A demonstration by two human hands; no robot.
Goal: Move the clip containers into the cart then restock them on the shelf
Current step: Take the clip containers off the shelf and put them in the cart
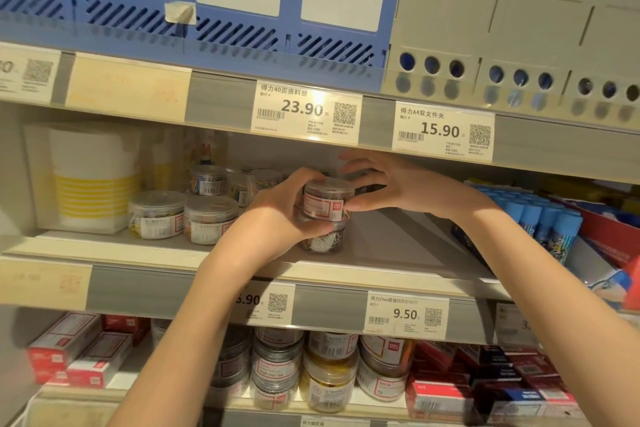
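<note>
Right at mid-shelf [398,246], both hands work a stack of two clear round clip containers. Left hand [277,208] has fingers and thumb curled round the upper clip container [325,199], which sits on top of the lower clip container [322,239]; thumb reaches down to where the two meet. Right hand [391,184] is just right of the upper tub, fingers loosely bent, fingertips touching its lid and side, not wrapped round it.

Writing: upper tub has a white label w/ red border and a small red "deli" logo; the rest is too small to read. Price tag [306,113] above the stack reads "得力40页资料册 23.90"; next tag [443,130] to the right reads "得力A4双文件夹 15.90". Below the stack, a tag [407,314] reads "9.50", and another tag [266,302] is partly covered by the left forearm, showing only ".90".

Hard to make out: lower tub's contents look like pale and metal clips, blurry. Left of the stack, more clear tubs [183,215] w/ unreadable labels. Right of the stack, blue-capped tubes [540,218], print illegible. Tubs further back are hidden behind the hands.
</note>
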